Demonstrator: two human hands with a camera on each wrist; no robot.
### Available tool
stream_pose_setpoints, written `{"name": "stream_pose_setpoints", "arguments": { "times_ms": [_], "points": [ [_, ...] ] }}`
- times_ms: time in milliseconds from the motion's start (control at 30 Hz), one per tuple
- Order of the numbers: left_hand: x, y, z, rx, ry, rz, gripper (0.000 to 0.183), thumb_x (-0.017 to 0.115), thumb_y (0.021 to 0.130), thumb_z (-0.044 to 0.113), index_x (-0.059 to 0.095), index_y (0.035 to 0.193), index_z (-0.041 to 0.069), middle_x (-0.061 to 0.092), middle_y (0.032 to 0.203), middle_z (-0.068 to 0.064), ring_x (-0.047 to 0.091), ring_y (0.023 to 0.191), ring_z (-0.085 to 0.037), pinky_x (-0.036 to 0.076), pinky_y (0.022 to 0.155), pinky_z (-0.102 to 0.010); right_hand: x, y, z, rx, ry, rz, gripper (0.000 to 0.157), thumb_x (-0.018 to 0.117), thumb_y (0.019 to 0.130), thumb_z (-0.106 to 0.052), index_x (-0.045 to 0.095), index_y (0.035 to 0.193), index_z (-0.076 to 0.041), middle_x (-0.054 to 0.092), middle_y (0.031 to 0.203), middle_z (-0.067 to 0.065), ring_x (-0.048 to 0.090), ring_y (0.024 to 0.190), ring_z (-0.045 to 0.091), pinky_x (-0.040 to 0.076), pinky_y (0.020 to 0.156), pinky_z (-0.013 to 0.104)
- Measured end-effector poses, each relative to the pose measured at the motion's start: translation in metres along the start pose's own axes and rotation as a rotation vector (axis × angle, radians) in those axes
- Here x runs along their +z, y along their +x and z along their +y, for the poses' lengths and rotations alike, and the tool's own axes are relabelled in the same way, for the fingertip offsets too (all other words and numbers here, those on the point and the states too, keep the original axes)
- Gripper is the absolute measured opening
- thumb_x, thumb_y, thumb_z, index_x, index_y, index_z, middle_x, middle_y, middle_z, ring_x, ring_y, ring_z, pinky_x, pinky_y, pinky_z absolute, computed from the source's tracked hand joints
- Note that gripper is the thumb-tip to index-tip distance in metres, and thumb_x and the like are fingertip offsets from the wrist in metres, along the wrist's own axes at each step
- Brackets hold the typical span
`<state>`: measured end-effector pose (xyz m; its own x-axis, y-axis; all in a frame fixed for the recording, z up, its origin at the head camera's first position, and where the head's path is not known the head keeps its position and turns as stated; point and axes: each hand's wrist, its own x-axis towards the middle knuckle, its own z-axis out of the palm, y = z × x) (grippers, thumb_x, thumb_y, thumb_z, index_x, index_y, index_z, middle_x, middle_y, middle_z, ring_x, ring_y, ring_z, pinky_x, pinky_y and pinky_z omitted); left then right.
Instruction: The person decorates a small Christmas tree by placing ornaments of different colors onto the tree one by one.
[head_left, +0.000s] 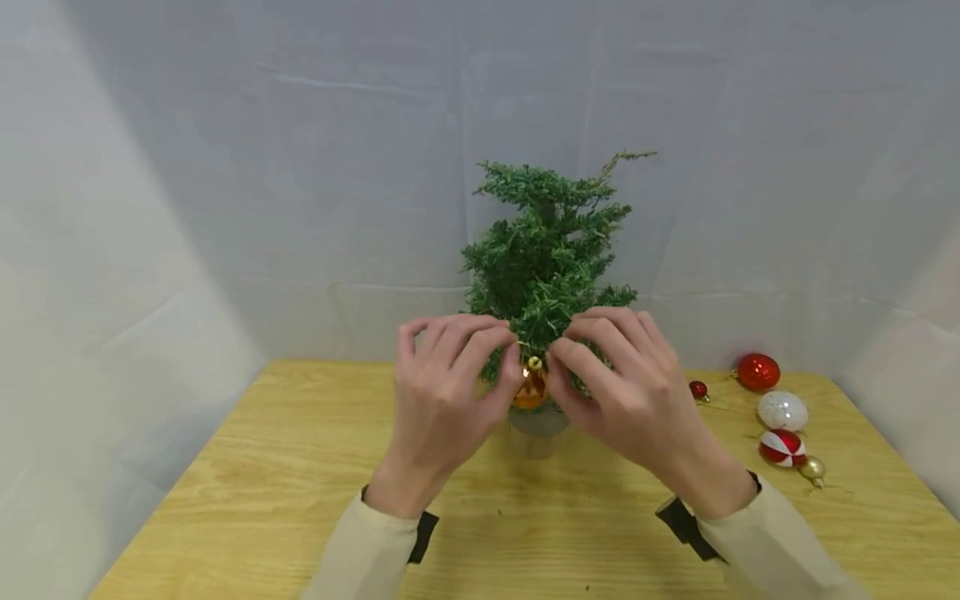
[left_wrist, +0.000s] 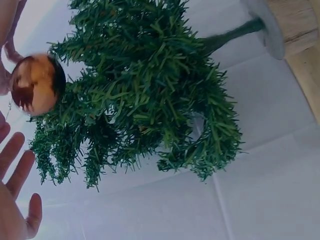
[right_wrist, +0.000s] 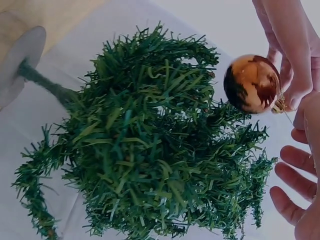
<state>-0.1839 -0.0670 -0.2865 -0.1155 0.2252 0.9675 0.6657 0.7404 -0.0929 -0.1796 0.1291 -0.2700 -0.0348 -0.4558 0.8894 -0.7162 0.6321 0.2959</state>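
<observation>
A shiny orange-gold Christmas bauble (head_left: 531, 390) with a gold cap hangs between my two hands, in front of a small artificial Christmas tree (head_left: 543, 250). The thumb and forefinger of my left hand (head_left: 450, 383) pinch one side of its thin string. On the other side, my right hand (head_left: 626, 387) pinches the string with thumb and forefinger. In the right wrist view the bauble (right_wrist: 252, 84) shows its cap and thread close to the fingertips. From the left wrist, the bauble (left_wrist: 39, 84) overlaps the branch tips.
At the right of the wooden table (head_left: 300, 467) lie a red bauble (head_left: 757, 372), a white speckled one (head_left: 782, 412), a red-and-white striped one (head_left: 782, 448), a small gold one (head_left: 812, 470) and a small dark red one (head_left: 698, 389). Behind hangs white cloth (head_left: 360, 192).
</observation>
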Motion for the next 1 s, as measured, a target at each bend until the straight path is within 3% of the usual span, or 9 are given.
{"name": "stream_pose_setpoints", "arguments": {
  "times_ms": [367, 667, 1000],
  "points": [
    [0.006, 0.012, -0.006, -0.11, -0.028, -0.076, 0.014, 0.063, 0.098, 0.019, 0.075, 0.097, 0.011, 0.076, 0.099, -0.006, 0.07, 0.093, -0.023, 0.048, 0.087, -0.046, 0.007, 0.011, 0.012, 0.072, 0.023, -0.01, 0.026, 0.057, 0.101, -0.018, 0.074, 0.089, -0.002, 0.07, 0.09, 0.016, 0.064, 0.085, 0.036, 0.055, 0.076, 0.05],
    [0.011, 0.019, -0.005, -0.183, -0.026, -0.155, 0.015, 0.061, 0.099, 0.019, 0.074, 0.095, 0.013, 0.075, 0.095, -0.004, 0.07, 0.089, -0.024, 0.049, 0.086, -0.048, 0.012, 0.013, 0.019, 0.138, -0.019, -0.068, 0.01, 0.068, 0.093, -0.011, 0.073, 0.089, -0.003, 0.068, 0.092, 0.016, 0.061, 0.087, 0.036, 0.052, 0.071, 0.048],
    [0.014, 0.02, -0.003, -0.255, -0.022, -0.271, 0.011, 0.065, 0.097, 0.02, 0.075, 0.094, 0.015, 0.075, 0.096, -0.003, 0.069, 0.092, -0.025, 0.049, 0.085, -0.049, 0.014, 0.011, 0.021, 0.183, -0.032, -0.108, 0.008, 0.072, 0.089, -0.009, 0.074, 0.087, -0.002, 0.066, 0.097, 0.018, 0.059, 0.092, 0.039, 0.05, 0.072, 0.05]
  ]
}}
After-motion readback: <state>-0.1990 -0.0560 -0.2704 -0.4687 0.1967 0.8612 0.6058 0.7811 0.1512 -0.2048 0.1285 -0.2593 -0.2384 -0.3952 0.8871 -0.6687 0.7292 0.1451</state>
